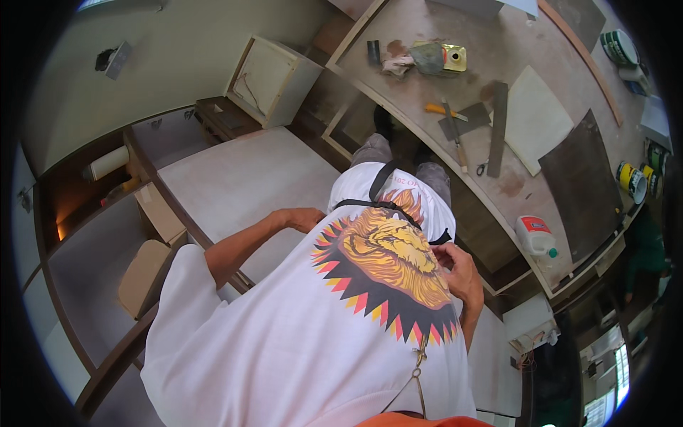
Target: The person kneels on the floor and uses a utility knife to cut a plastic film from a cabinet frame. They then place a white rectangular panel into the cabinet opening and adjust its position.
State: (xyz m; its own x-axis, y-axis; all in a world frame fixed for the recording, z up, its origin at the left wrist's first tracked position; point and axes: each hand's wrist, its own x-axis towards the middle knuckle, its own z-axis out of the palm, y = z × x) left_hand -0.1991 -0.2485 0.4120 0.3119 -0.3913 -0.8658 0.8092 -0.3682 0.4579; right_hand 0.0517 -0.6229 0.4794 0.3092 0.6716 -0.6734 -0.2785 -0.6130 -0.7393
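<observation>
My left hand is at the left side of my waist, against the white T-shirt; its fingertips are hidden. At the right side of the shirt, near the black waist strap, my right hand has its fingers bent inward. Whatever those fingers hold is hidden. The shirt carries a large lion print. On the workbench beyond lie an orange-handled cutter knife, a slim tool with a wooden handle, a pair of scissors and a dark narrow strip.
A yellow metal can with a grey rag stands far on the bench. A white jug with a green cap is near its right end. Dark and pale sheets lie there, with several tins. Cabinet carcasses stand at left.
</observation>
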